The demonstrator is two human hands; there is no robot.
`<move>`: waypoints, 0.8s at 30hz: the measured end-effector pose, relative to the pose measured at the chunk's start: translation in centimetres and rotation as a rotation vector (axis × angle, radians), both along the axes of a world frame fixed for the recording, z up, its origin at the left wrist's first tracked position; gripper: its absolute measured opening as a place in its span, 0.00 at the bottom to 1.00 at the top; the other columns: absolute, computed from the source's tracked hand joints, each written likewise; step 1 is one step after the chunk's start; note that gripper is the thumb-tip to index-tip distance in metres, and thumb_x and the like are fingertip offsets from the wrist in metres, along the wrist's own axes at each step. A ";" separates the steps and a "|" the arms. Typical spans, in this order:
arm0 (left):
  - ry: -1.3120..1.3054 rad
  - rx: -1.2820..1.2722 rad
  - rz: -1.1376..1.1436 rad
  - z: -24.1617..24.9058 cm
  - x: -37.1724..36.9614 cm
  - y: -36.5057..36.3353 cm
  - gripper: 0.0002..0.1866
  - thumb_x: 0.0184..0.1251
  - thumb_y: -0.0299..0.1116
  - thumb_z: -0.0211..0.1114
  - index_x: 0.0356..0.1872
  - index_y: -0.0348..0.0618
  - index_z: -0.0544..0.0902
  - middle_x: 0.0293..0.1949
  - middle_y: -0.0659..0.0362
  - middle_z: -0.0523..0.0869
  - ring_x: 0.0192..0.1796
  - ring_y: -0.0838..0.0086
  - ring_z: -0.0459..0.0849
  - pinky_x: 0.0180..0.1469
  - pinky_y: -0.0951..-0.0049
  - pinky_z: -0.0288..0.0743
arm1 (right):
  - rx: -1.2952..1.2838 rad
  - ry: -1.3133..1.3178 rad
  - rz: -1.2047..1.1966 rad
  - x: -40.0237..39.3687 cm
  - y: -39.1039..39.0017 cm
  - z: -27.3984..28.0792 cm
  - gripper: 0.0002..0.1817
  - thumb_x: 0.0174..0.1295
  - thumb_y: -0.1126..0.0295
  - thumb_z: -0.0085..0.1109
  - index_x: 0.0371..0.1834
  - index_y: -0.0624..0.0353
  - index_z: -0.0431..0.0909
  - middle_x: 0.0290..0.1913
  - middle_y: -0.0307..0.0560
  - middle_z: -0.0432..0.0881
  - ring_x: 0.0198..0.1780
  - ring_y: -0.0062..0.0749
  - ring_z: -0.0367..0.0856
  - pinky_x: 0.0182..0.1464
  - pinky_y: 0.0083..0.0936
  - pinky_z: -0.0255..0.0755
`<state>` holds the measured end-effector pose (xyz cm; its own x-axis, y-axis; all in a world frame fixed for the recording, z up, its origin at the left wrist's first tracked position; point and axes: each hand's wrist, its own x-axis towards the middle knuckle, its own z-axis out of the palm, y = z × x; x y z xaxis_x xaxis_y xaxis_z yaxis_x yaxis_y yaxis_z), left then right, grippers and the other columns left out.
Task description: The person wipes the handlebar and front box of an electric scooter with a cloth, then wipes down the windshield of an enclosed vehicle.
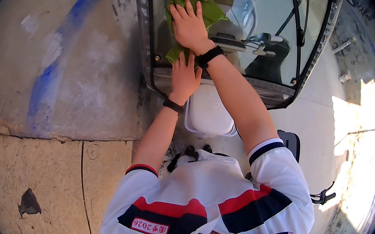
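A green cloth (213, 12) lies against the windshield glass (273, 17) of a small vehicle. My right hand (189, 27) presses flat on its upper part, fingers spread. Lower down, my left hand (185, 81) has its fingers stretched out at the bottom end of the cloth, by the lower edge of the windshield. Part of the cloth between the two hands is hidden behind them. Through the glass, a handlebar (263, 44) and a pale seat show, mixed with reflections.
A black wiper (296, 14) runs along the windshield's right side. Below the glass is a white rounded plastic piece (210, 109). A concrete wall (84, 73) with a blue painted stripe stands close on the left. A black brake lever (323, 195) appears at lower right.
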<state>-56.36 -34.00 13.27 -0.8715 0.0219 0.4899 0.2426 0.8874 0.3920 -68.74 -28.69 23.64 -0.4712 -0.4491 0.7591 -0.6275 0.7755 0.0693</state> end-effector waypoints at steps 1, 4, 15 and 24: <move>-0.007 0.001 -0.005 -0.5 -0.1 -0.2 0.35 0.67 0.41 0.65 0.72 0.38 0.66 0.68 0.32 0.67 0.63 0.37 0.70 0.69 0.45 0.63 | 0.030 -0.012 0.036 0.4 -0.6 -0.4 0.29 0.67 0.65 0.53 0.72 0.57 0.67 0.69 0.47 0.73 0.77 0.53 0.58 0.79 0.59 0.40; 0.034 0.064 -0.045 -1.0 0.2 -0.4 0.34 0.67 0.43 0.65 0.70 0.38 0.68 0.69 0.35 0.67 0.66 0.38 0.67 0.71 0.46 0.61 | 0.214 -0.090 0.112 1.9 -1.7 -2.3 0.32 0.64 0.67 0.54 0.74 0.56 0.67 0.71 0.45 0.73 0.78 0.47 0.58 0.80 0.54 0.40; -0.055 -0.007 -0.058 -1.8 0.4 -0.7 0.31 0.65 0.38 0.65 0.67 0.37 0.70 0.65 0.37 0.69 0.65 0.39 0.67 0.71 0.41 0.58 | 0.311 -0.222 0.154 3.6 0.1 -2.0 0.32 0.65 0.63 0.57 0.74 0.48 0.68 0.71 0.41 0.73 0.79 0.39 0.58 0.80 0.45 0.45; -0.012 0.141 0.051 0.7 -1.3 -0.8 0.31 0.77 0.45 0.57 0.71 0.36 0.63 0.74 0.33 0.57 0.70 0.36 0.62 0.72 0.45 0.58 | 0.056 -0.057 -0.107 1.0 7.6 1.2 0.33 0.68 0.47 0.56 0.74 0.44 0.67 0.70 0.43 0.73 0.78 0.42 0.59 0.79 0.50 0.47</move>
<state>-57.65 -34.77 13.94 -0.8757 -0.0906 0.4743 0.1932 0.8344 0.5161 -67.77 -21.13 24.82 -0.5600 -0.4350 0.7052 -0.5459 0.8340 0.0810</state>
